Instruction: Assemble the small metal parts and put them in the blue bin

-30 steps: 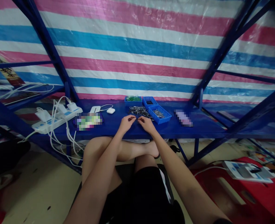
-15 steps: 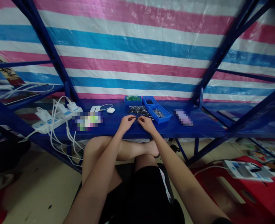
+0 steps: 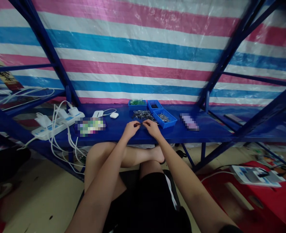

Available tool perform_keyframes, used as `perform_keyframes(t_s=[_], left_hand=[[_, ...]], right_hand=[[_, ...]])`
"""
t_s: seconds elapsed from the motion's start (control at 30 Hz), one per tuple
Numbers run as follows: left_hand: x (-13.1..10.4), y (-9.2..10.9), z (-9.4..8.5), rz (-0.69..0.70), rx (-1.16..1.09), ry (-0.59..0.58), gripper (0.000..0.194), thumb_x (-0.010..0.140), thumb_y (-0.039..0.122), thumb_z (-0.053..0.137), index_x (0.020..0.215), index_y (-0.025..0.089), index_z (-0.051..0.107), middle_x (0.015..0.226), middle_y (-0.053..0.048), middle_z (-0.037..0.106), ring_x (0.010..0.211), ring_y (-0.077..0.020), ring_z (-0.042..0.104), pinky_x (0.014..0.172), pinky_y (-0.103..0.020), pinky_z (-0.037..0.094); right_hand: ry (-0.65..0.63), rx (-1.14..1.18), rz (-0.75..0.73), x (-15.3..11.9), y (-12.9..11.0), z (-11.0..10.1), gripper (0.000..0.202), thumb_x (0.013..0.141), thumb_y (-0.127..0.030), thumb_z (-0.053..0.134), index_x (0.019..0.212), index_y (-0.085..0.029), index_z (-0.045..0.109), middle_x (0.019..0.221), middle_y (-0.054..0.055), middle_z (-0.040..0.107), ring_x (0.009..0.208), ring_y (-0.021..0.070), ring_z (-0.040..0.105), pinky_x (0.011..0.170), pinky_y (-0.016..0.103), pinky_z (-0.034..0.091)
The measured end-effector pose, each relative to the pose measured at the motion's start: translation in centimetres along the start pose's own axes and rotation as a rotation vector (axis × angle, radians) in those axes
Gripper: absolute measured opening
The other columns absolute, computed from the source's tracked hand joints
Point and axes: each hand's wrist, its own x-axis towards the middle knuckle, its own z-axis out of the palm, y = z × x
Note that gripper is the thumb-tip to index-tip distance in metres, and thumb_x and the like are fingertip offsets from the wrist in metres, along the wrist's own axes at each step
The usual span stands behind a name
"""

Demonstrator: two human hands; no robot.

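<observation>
My left hand (image 3: 132,128) and my right hand (image 3: 151,127) meet nearly fingertip to fingertip above the front part of the blue table (image 3: 116,131). Both are closed in a pinch. Something small and dark shows between the fingertips, too tiny to name. Just beyond them lies a loose pile of thin black and silver pieces (image 3: 143,115). Right of the pile, a blue bin (image 3: 169,124) holds similar silver pieces. Behind stand a small blue bin (image 3: 154,103) with dark bits and another blue bin (image 3: 130,105) with green pieces in clear plastic.
A white power strip (image 3: 58,127) with tangled cables sits at the left, near a white earbud case (image 3: 114,115) and a blurred phone-like object (image 3: 90,126). Another blurred object (image 3: 190,122) lies to the right. Blue metal posts (image 3: 207,102) flank the table; a striped sheet (image 3: 138,55) hangs behind.
The fingertips of both hands have come slightly closer together, with a small dark thing now showing between them. The view has shifted slightly; the bins and pile stay put.
</observation>
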Motion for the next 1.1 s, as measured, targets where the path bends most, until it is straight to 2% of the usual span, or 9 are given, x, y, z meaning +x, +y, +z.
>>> perform_keyframes(t_s=[0.1,0.23,0.33,0.5,0.63,0.77,0.93,1.1], left_hand=[[0.0,-0.07,0.06,0.017,0.021,-0.012,0.018,0.074,0.023,0.055,0.086,0.018,0.067,0.085,-0.005,0.069,0.08,-0.0175,0.061,0.075,-0.028,0.046],[0.03,-0.11,-0.01,-0.003,-0.064,0.019,0.018,0.074,0.023,0.055,0.086,0.016,0.066,0.085,-0.005,0.068,0.079,-0.0165,0.061,0.075,-0.027,0.046],[0.06,-0.11,-0.05,-0.016,-0.141,0.071,0.02,0.075,0.026,0.055,0.087,0.015,0.066,0.086,-0.006,0.068,0.08,-0.0161,0.061,0.076,-0.027,0.047],[-0.05,-0.06,-0.09,0.018,-0.18,0.051,0.021,0.076,0.029,0.055,0.088,0.015,0.066,0.087,-0.006,0.068,0.08,-0.0162,0.062,0.077,-0.028,0.047],[-0.09,-0.06,-0.09,0.004,-0.109,0.073,0.021,0.078,0.03,0.053,0.089,0.016,0.064,0.088,-0.006,0.068,0.082,-0.0166,0.061,0.076,-0.028,0.046],[-0.11,0.15,0.04,0.019,0.055,-0.014,0.018,0.079,0.029,0.051,0.087,0.019,0.064,0.085,-0.005,0.068,0.08,-0.0173,0.061,0.075,-0.028,0.045],[-0.29,0.6,0.03,0.007,0.186,-0.043,0.021,0.082,0.03,0.045,0.086,0.02,0.064,0.087,-0.005,0.067,0.081,-0.018,0.059,0.074,-0.028,0.044],[-0.34,0.64,-0.04,0.004,0.223,-0.028,0.02,0.082,0.028,0.044,0.084,0.02,0.063,0.084,-0.005,0.067,0.08,-0.018,0.058,0.073,-0.028,0.043]], right_hand=[[0.016,0.024,-0.012,-0.03,0.15,0.12,0.021,0.084,-0.026,0.044,0.091,-0.019,0.063,0.09,0.002,0.065,0.083,0.0138,0.058,0.078,0.024,0.042],[0.036,0.025,-0.03,0.03,0.54,0.41,0.019,0.083,-0.024,0.047,0.088,-0.018,0.063,0.086,0.003,0.065,0.078,0.0137,0.058,0.075,0.024,0.042],[-0.013,-0.043,-0.064,0.04,0.65,0.54,0.017,0.082,-0.023,0.049,0.088,-0.018,0.064,0.086,0.003,0.064,0.079,0.0138,0.057,0.076,0.024,0.041],[-0.076,-0.133,-0.083,-0.08,0.44,0.66,0.015,0.083,-0.023,0.049,0.088,-0.018,0.063,0.084,0.004,0.063,0.078,0.0138,0.056,0.074,0.024,0.04],[-0.027,-0.07,-0.087,-0.15,0.26,0.49,0.018,0.085,-0.024,0.045,0.088,-0.018,0.062,0.086,0.004,0.064,0.079,0.0138,0.056,0.075,0.024,0.04],[0.061,0.012,-0.059,-0.19,0.17,0.17,0.022,0.086,-0.027,0.042,0.087,-0.018,0.062,0.084,0.003,0.064,0.077,0.0138,0.057,0.073,0.023,0.04],[0.063,-0.002,-0.019,-0.21,0.27,0.25,0.022,0.085,-0.03,0.042,0.084,-0.019,0.061,0.08,0.002,0.063,0.073,0.0141,0.057,0.072,0.024,0.041],[0.071,0.033,-0.022,-0.04,0.36,0.51,0.019,0.082,-0.026,0.046,0.097,-0.018,0.055,0.089,0.004,0.062,0.08,0.0147,0.057,0.075,0.026,0.042]])
